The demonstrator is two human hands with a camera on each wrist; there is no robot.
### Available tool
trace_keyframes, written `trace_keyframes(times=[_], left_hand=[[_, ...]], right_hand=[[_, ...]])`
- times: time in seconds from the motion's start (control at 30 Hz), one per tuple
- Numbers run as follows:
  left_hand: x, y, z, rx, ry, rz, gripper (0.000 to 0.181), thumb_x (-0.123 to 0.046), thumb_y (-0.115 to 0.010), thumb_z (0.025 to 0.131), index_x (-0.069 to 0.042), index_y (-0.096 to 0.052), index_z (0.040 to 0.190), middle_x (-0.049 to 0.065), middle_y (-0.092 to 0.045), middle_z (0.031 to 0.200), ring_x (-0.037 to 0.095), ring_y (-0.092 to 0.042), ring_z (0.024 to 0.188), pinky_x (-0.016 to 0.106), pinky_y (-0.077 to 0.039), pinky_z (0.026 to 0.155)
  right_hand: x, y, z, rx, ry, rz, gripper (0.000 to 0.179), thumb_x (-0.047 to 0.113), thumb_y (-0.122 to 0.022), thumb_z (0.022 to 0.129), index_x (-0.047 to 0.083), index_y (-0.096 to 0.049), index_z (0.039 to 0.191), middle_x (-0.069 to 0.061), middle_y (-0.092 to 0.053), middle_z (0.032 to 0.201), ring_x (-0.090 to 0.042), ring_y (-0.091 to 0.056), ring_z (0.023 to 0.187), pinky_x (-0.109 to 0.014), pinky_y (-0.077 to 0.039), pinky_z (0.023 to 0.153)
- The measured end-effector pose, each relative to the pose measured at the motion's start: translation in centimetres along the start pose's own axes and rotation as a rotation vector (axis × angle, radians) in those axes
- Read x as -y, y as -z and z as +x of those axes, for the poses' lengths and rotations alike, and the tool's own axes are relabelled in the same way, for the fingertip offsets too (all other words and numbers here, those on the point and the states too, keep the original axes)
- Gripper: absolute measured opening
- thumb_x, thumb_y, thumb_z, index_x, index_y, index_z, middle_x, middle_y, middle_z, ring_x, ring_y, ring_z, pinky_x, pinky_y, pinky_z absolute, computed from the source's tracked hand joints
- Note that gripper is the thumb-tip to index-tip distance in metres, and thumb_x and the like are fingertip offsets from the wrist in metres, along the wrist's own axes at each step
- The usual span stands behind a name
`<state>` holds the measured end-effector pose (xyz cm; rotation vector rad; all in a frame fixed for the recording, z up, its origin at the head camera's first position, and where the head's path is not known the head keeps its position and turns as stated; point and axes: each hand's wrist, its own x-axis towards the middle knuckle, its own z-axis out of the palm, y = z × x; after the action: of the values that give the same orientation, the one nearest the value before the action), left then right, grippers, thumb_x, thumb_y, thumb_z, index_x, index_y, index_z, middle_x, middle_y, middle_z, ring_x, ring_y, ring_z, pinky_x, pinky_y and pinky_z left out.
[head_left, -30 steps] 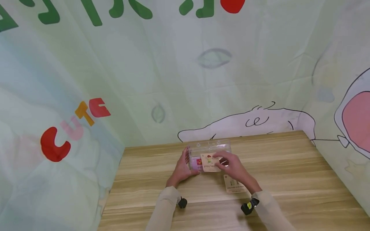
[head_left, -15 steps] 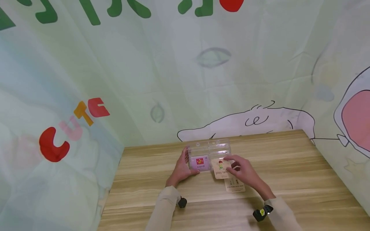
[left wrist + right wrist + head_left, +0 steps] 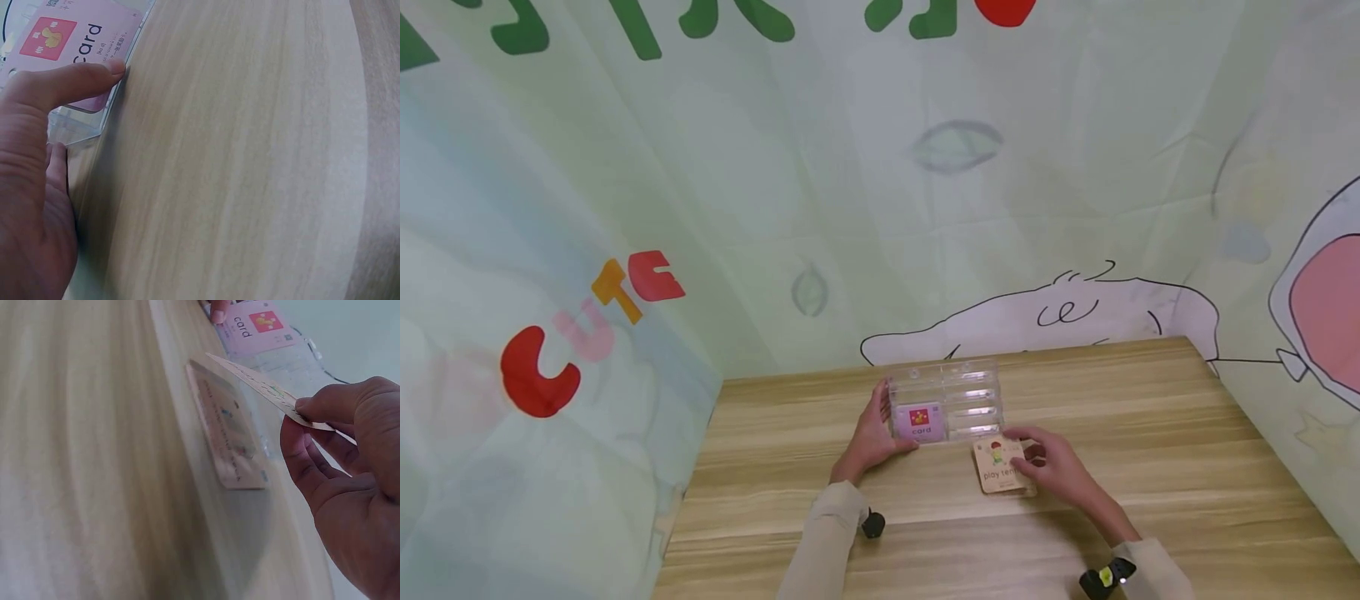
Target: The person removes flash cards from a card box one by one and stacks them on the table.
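A clear plastic card box with compartments lies near the back of the table. Its left front compartment bears a pink card printed "card". My left hand grips the box's left side, thumb along the front edge. Between thumb and fingers, my right hand pinches a peach flash card with a child's picture and words starting "play ten". In the right wrist view this card tilts above a small stack of peach cards on the table, apart from it. From the head, the held card hides most of that stack.
The wood-grain table ends at a printed cloth backdrop just behind the box. More cloth hangs along the left side. Both wrists wear black cameras, the right one with a yellow-green spot.
My right hand has moved right and toward me with the peach card, from in front of the box to over the small stack. My left hand has stayed on the box.
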<state>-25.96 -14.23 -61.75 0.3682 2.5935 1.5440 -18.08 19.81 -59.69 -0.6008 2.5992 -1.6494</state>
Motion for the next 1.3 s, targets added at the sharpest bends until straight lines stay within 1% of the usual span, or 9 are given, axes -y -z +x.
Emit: trace_keyframes(times=[0.2,0.37,0.47,0.57,0.67,0.77,0.93,1.2,1.3], left_hand=[[0.04,0.07,-0.01,0.000,-0.013,-0.005,0.127,-0.013,-0.098,0.070,-0.011,-0.012,0.165,0.018,-0.032,0.165,0.033,-0.034,0.151,0.041,-0.032,0.124],[0.13,0.09,-0.05,0.001,-0.009,0.002,0.128,-0.014,-0.098,0.070,-0.013,-0.012,0.165,0.017,-0.032,0.165,0.032,-0.035,0.151,0.040,-0.032,0.124],[0.16,0.08,-0.04,-0.004,-0.008,0.006,0.128,-0.015,-0.098,0.070,-0.013,-0.013,0.165,0.017,-0.032,0.165,0.033,-0.035,0.150,0.042,-0.032,0.124],[0.12,0.07,0.05,-0.004,-0.004,0.011,0.128,-0.015,-0.098,0.070,-0.014,-0.013,0.165,0.016,-0.032,0.165,0.032,-0.035,0.150,0.040,-0.032,0.124],[0.05,0.04,0.06,-0.001,0.006,0.018,0.127,-0.015,-0.098,0.070,-0.015,-0.013,0.165,0.014,-0.032,0.166,0.030,-0.035,0.151,0.038,-0.031,0.124],[-0.04,0.05,0.03,-0.001,0.005,0.011,0.127,-0.015,-0.097,0.071,-0.014,-0.012,0.165,0.015,-0.031,0.166,0.031,-0.035,0.151,0.040,-0.032,0.124],[-0.16,0.12,0.01,0.003,0.008,0.003,0.127,-0.016,-0.097,0.071,-0.014,-0.011,0.165,0.016,-0.031,0.166,0.032,-0.035,0.151,0.041,-0.032,0.124],[-0.10,0.11,0.03,0.007,0.015,0.003,0.129,-0.015,-0.098,0.069,-0.017,-0.011,0.165,0.014,-0.033,0.165,0.029,-0.036,0.150,0.037,-0.032,0.123],[-0.10,0.10,-0.01,0.000,-0.003,-0.012,0.129,-0.014,-0.098,0.069,-0.014,-0.012,0.165,0.017,-0.034,0.164,0.033,-0.036,0.150,0.040,-0.032,0.123]], right_hand=[[-0.54,-0.02,-0.46,0.001,-0.066,-0.035,0.040,-0.007,-0.075,0.088,-0.006,-0.066,0.127,-0.025,-0.067,0.125,-0.022,-0.071,0.094,-0.030,-0.063,0.082],[-0.58,-0.09,-0.62,0.030,-0.106,-0.028,0.042,-0.009,-0.073,0.088,-0.008,-0.063,0.129,-0.027,-0.066,0.125,-0.030,-0.072,0.095,-0.028,-0.063,0.080],[-0.48,-0.01,-0.66,0.046,-0.102,-0.048,0.043,-0.007,-0.074,0.089,-0.008,-0.062,0.130,-0.025,-0.066,0.123,-0.026,-0.072,0.093,-0.026,-0.063,0.076],[-0.52,-0.02,-0.67,0.039,-0.079,-0.109,0.044,-0.006,-0.077,0.086,-0.006,-0.064,0.129,-0.020,-0.068,0.119,-0.021,-0.068,0.092,-0.025,-0.061,0.076],[-0.55,-0.16,-0.73,0.019,-0.059,-0.188,0.045,-0.004,-0.081,0.084,-0.003,-0.067,0.126,-0.014,-0.068,0.116,-0.018,-0.062,0.091,-0.024,-0.057,0.074],[-0.43,-0.24,-0.83,0.014,-0.043,-0.246,0.044,-0.002,-0.083,0.083,-0.002,-0.069,0.124,-0.012,-0.066,0.114,-0.015,-0.054,0.086,-0.023,-0.050,0.066],[-0.26,-0.31,-0.92,0.028,-0.042,-0.262,0.043,-0.003,-0.082,0.083,-0.003,-0.068,0.125,-0.015,-0.062,0.114,-0.014,-0.050,0.079,-0.022,-0.047,0.060],[-0.47,-0.45,-1.05,0.050,-0.063,-0.291,0.044,-0.003,-0.080,0.085,-0.004,-0.068,0.127,-0.018,-0.058,0.119,-0.013,-0.050,0.081,-0.021,-0.049,0.063],[-0.51,-0.54,-1.05,0.050,-0.080,-0.303,0.043,-0.002,-0.080,0.086,-0.003,-0.068,0.127,-0.018,-0.057,0.121,-0.015,-0.051,0.084,-0.022,-0.050,0.066]])
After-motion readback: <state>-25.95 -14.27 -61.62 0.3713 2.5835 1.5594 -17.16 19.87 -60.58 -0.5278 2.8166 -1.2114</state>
